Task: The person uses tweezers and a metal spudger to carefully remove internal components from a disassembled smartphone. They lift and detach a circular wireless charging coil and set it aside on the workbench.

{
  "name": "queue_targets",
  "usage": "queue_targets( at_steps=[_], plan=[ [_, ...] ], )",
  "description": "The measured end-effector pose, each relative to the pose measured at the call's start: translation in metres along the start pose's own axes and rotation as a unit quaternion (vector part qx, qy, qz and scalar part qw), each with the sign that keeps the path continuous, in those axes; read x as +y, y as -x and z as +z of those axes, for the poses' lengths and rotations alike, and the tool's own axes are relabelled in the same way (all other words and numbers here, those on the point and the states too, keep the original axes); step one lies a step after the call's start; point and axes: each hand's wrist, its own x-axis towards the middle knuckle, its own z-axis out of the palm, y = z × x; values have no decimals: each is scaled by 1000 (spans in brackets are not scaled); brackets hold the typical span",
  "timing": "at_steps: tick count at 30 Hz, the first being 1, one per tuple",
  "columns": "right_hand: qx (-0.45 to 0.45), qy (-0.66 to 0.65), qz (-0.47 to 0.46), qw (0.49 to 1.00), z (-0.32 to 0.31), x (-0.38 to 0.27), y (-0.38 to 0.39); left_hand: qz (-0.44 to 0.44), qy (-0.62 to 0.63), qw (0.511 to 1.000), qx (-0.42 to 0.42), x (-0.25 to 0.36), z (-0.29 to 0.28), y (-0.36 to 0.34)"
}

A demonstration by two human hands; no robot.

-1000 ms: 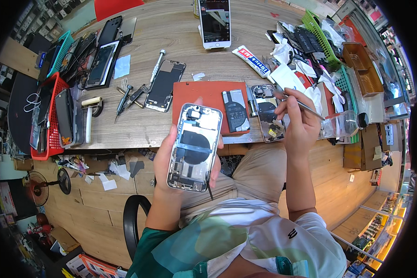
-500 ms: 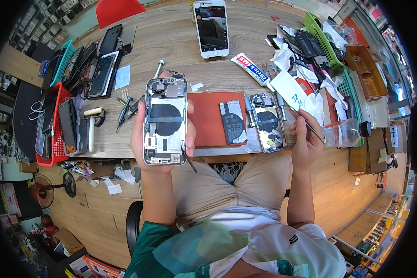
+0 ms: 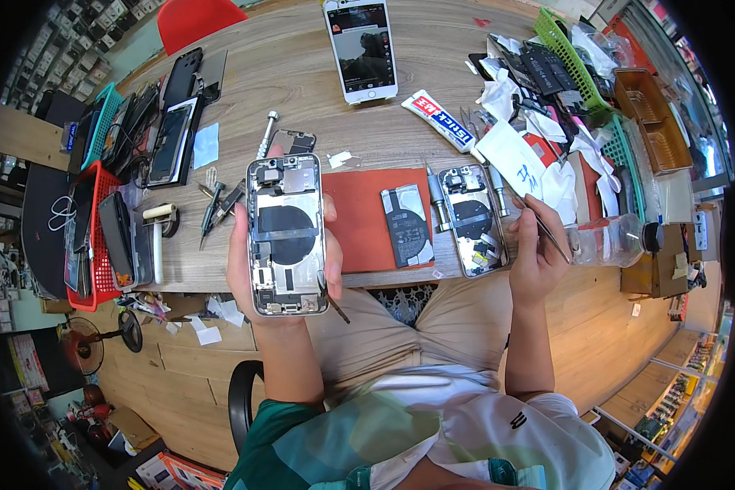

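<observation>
Head view: your left hand point(image 3: 238, 265) is closed around an opened smartphone housing point(image 3: 298, 278), thumb along its left edge and fingers wrapped over its right. You hold it upright in front of you, its inside facing up toward the camera, with a dark round pad at the middle and a camera module near the top. A thin dark piece point(image 3: 340, 309) slants out past its lower right edge, by your fingers; I cannot tell what it is.

Your right hand point(image 3: 537, 257) is curled around a slim metal tool point(image 3: 556, 237), its far end near the lower edge of a white paper point(image 3: 505, 155).

Between your hands, a red mat point(image 3: 358, 220) lies on the wooden table point(image 3: 433, 49). A black-and-silver phone battery point(image 3: 407, 226) rests on the right part of that mat, slightly turned. Just to the right of the mat lies a second opened phone housing point(image 3: 472, 208), with one screwdriver point(image 3: 438, 194) along its left side and another point(image 3: 498, 186) along its right.

Beyond these, you have a white, red and blue glue tube point(image 3: 439, 121) lying diagonally and a white smartphone point(image 3: 363, 57) propped up with its screen lit. At your far left stands a red basket point(image 3: 104, 220); a clear bottle point(image 3: 606, 243) with a black cap lies beside your right hand.
</observation>
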Motion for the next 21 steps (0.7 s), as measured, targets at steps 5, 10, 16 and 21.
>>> queue_targets(
  at_steps=[5, 10, 16, 21],
  plan=[
    [-1, -35, 55, 998, -1, -5, 2, -3, -3, 1000, -8, 0, -3, -1],
    [-5, -13, 20, 1000, -1, -3, 0, 0, -7, 1000, 3, 0, -2, 0],
    [-7, -20, 9, 1000, 0, -4, -1, 5, -15, 1000, 8, -1, 0, -1],
    [-11, -29, 24, 999, 0, -7, -1, 0, -15, 1000, 11, -1, 0, -1]
  ],
)
